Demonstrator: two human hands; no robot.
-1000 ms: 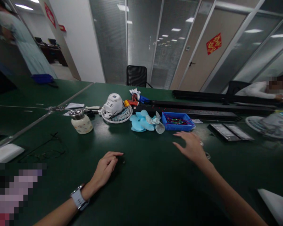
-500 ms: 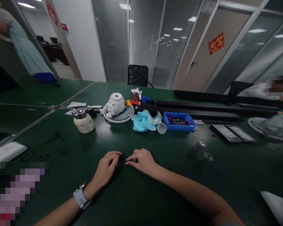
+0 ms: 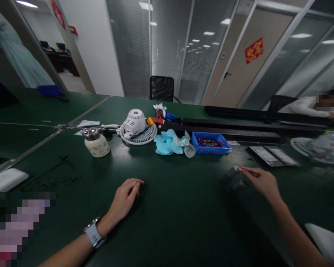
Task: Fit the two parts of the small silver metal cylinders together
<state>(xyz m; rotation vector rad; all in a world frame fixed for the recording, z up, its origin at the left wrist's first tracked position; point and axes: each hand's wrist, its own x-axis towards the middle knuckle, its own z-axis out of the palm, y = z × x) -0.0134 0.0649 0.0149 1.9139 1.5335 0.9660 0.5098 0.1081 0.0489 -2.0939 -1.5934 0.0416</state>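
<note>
My left hand (image 3: 125, 198), with a watch (image 3: 95, 233) on its wrist, rests on the green table (image 3: 167, 222). Its fingers are bent and pressed together with the thumb, and nothing shows in them. My right hand (image 3: 263, 181) reaches out to the right, fingertips pinched at the top end of a small upright metal cylinder (image 3: 233, 171). A second such cylinder (image 3: 241, 184) stands just in front of it, partly under the hand's shadow. Pale blue fan blades (image 3: 169, 142) and clear fan blades (image 3: 185, 142) lie further back, between the two hands.
A blue bin (image 3: 211, 144) of wires stands behind. Left of it are a white fan part (image 3: 136, 124), a power drill (image 3: 158, 119) and a cream jar (image 3: 97, 142). Eyeglasses (image 3: 58, 181) lie left. Long black bars (image 3: 239, 128) cross the back. Another person (image 3: 303, 105) sits far right.
My right hand has moved from beside the left hand over to the cylinders on the right, and its fingertips now meet the rear one. My left hand has stayed in place.
</note>
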